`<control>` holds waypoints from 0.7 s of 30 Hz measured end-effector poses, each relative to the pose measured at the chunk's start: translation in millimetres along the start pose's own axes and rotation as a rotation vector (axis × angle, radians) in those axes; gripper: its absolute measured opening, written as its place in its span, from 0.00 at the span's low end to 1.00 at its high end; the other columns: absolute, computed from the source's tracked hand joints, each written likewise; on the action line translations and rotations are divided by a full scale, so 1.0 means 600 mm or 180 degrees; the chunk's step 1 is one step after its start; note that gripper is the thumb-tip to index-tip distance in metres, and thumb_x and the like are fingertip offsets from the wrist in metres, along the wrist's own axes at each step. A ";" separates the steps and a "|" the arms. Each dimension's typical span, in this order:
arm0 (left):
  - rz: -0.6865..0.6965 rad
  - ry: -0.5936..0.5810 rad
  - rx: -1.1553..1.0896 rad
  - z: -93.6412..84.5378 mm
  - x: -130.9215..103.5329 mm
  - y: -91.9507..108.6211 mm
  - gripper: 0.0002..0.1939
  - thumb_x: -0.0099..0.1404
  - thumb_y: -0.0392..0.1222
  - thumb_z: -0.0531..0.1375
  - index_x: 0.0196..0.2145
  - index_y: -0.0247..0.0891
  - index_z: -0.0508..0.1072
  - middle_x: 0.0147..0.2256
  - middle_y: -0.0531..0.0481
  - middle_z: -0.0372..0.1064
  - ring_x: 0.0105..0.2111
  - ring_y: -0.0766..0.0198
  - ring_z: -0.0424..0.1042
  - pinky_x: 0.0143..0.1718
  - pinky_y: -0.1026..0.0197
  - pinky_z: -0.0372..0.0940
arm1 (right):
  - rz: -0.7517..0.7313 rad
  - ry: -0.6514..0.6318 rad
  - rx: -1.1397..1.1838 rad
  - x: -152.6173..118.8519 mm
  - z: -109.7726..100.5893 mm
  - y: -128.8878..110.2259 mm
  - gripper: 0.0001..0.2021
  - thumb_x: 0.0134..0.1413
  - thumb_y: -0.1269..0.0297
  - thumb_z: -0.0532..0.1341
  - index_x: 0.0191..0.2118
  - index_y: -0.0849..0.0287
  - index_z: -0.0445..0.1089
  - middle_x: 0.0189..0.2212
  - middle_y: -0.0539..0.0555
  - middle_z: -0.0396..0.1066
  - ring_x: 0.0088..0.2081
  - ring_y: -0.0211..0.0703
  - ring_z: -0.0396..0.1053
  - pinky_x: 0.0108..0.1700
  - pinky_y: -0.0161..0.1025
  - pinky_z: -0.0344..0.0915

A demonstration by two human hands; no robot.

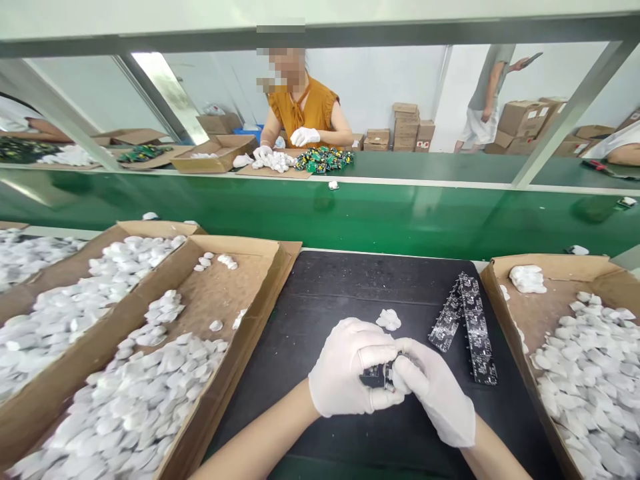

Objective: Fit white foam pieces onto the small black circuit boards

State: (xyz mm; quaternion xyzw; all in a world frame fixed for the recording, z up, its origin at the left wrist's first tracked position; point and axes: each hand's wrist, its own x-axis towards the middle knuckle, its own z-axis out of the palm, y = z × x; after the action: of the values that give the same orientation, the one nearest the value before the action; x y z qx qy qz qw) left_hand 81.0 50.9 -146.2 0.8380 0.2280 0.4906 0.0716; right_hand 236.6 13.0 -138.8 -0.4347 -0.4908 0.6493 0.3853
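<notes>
My left hand [350, 367], in a white glove, is closed around a small black circuit board [374, 375] over the dark mat [320, 300]. My right hand [434, 387], gloved too, pinches the board's right end, where the fingers of both hands meet. Whether a white part sits between the right fingertips is hidden. Just beyond the hands lies a small white plastic piece [389, 319]. To their right, two strips of black circuit boards [479, 330] rest on the mat, one leaning across toward the other at the top.
Cardboard trays [250, 250] heaped with white plastic parts [150, 393] stand on the left, with another tray [555, 267] on the right. Beyond the mat runs a green conveyor belt [410, 220] carrying small parts. Across it a person [310, 107] works with gloved hands beside green circuit boards [325, 160].
</notes>
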 end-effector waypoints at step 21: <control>-0.0617 -0.0048 -0.0284 -0.001 0.000 0.009 0.16 0.51 0.53 0.66 0.34 0.41 0.72 0.30 0.50 0.75 0.31 0.60 0.75 0.34 0.58 0.68 | 0.0019 0.0017 -0.0124 -0.004 -0.004 -0.003 0.13 0.50 0.56 0.62 0.31 0.63 0.64 0.21 0.47 0.60 0.24 0.35 0.58 0.27 0.35 0.57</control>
State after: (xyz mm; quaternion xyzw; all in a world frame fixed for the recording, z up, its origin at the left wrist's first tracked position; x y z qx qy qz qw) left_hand 82.3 46.1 -144.4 0.8116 0.2853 0.4848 0.1577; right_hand 239.7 12.2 -136.7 -0.4454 -0.5011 0.6396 0.3761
